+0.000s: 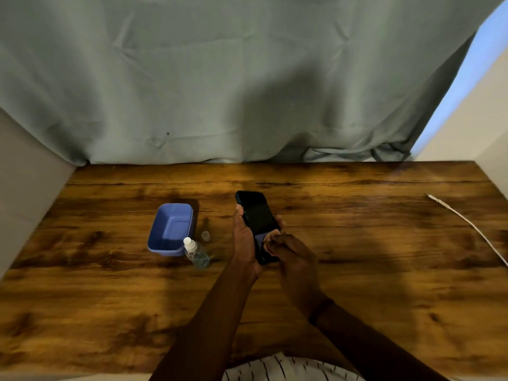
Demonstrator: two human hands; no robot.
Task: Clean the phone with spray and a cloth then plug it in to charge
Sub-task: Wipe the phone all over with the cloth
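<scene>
Right hand pinches a small bluish cloth, fingers closed, pressing it on the phone screen. Left hand wrapped around phone's edge, held above table. Wipe full screen, steady grip. Spray bottle stands left; cable far right.

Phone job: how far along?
Done, apparently: the spray stands on the table with its cap off beside it. In hand: the left hand holds the phone while the right hand presses a small cloth on its lower screen. Left: finishing the wipe and plugging in; the cable lies unconnected at the right.
</scene>
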